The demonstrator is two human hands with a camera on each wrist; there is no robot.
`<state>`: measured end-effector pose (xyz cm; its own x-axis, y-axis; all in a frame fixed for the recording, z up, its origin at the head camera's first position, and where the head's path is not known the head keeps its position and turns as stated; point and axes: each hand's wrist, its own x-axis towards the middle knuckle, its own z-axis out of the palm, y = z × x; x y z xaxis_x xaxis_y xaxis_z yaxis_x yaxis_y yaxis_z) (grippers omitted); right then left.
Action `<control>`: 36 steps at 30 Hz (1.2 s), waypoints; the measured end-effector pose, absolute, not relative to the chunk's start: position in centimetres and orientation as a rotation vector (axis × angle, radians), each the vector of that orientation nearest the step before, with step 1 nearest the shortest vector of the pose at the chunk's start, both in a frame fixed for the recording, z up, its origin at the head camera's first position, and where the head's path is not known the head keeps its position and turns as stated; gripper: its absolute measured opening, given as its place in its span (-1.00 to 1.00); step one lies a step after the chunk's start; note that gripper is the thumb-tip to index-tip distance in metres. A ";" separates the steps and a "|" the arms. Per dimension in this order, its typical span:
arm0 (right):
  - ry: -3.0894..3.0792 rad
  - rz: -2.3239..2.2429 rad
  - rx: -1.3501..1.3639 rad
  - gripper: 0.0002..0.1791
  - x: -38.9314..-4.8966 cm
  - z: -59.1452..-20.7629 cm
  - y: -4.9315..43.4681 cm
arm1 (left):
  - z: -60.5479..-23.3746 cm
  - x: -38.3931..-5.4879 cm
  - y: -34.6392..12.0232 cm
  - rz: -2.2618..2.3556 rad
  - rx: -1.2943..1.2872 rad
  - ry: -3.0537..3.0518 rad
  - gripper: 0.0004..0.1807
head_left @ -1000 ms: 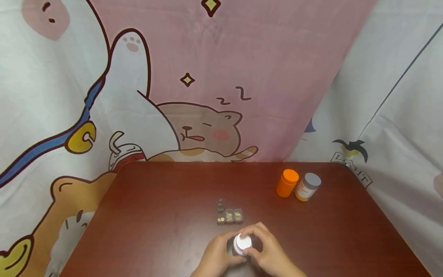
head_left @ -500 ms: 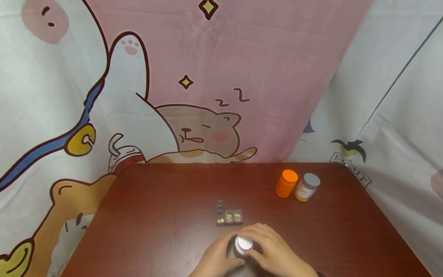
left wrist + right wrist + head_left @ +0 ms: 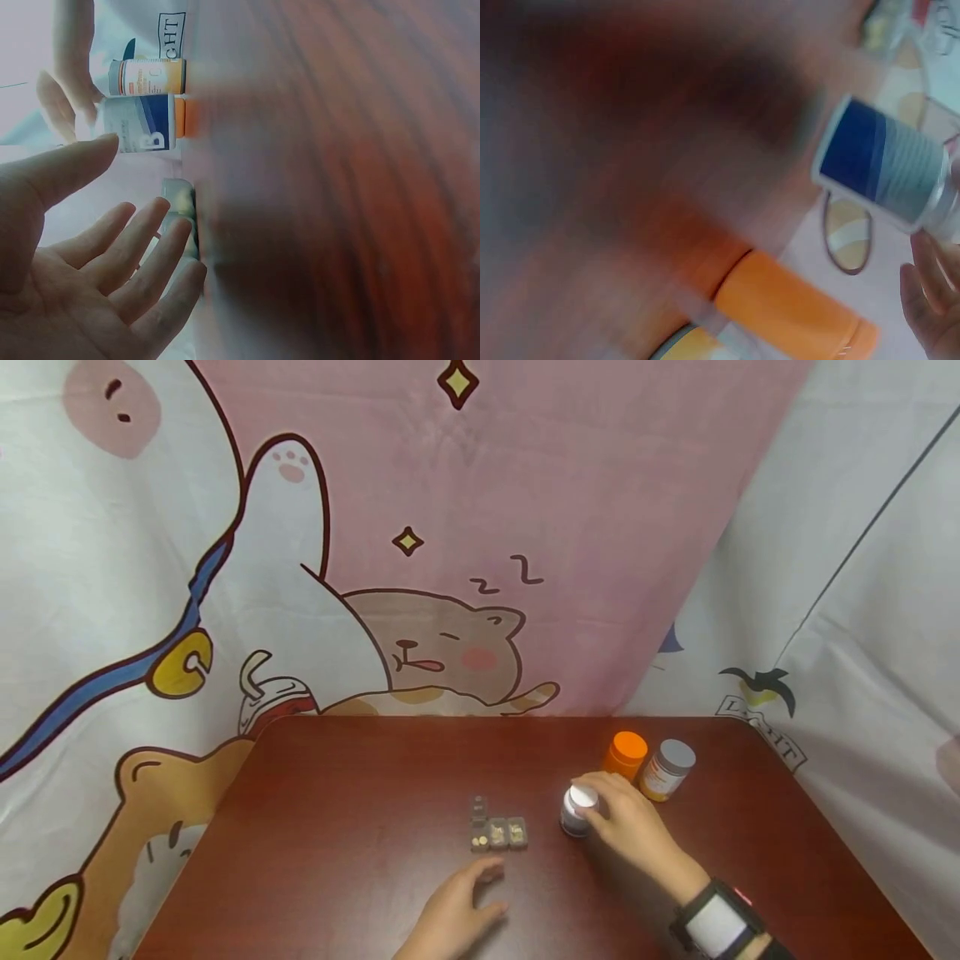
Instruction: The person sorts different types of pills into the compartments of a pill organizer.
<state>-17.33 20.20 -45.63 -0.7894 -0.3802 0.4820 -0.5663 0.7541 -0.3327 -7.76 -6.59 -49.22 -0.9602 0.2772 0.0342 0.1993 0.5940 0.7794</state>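
Note:
My right hand holds a white pill bottle by its white cap, right of the pill organizer. In the right wrist view the bottle shows a blue and pale label and appears lifted off the table. My left hand is empty, fingers apart and gently bent, near the table's front edge; the left wrist view shows its bare palm. Just beyond it lies the small clear pill organizer, one lid raised and pale round tablets in the uncovered compartment.
An orange bottle stands behind my right hand, partly hidden by it. Beside it is a grey-capped bottle with a white and yellow label. The dark red table ends at a printed cloth behind.
My right hand has carried the white pill bottle away from me and to the right, towards the other bottles. The left hand has let go of it and stays near the front.

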 end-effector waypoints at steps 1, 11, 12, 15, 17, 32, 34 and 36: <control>-2.572 0.657 0.691 -0.54 -18.1 -45.8 20.4 | -49.3 -7.8 -6.6 1.311 0.402 2.725 -0.46; -2.630 0.619 0.489 -0.55 -22.0 -46.7 20.3 | -49.5 -7.9 -6.6 1.266 0.395 2.750 -0.52; -2.633 0.619 0.479 -0.56 -22.1 -46.7 20.2 | -49.4 -7.9 -6.6 1.263 0.399 2.749 -0.53; -2.644 0.617 0.452 -0.57 -22.3 -46.9 20.2 | -49.3 -8.0 -6.6 1.263 0.414 2.744 -0.54; -2.655 0.616 0.443 -0.57 -22.3 -47.0 20.2 | -49.2 -8.0 -6.7 1.265 0.420 2.748 -0.55; -2.522 0.509 0.674 -0.57 -21.1 -45.6 17.7 | -48.5 -10.4 -8.5 1.274 0.206 2.906 -0.60; -2.509 0.502 0.713 -0.58 -20.9 -45.5 16.7 | -48.6 -11.1 -8.5 1.274 0.171 2.922 -0.52; -2.502 0.507 0.757 -0.60 -20.6 -45.5 15.4 | -48.8 -11.8 -8.5 1.255 0.146 2.946 -0.41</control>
<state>-20.64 15.40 -45.50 -0.7351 -0.4163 0.5351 -0.5919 0.7790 -0.2069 -11.80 -8.46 -48.78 -0.9938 0.0586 0.0945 0.1088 0.6896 0.7159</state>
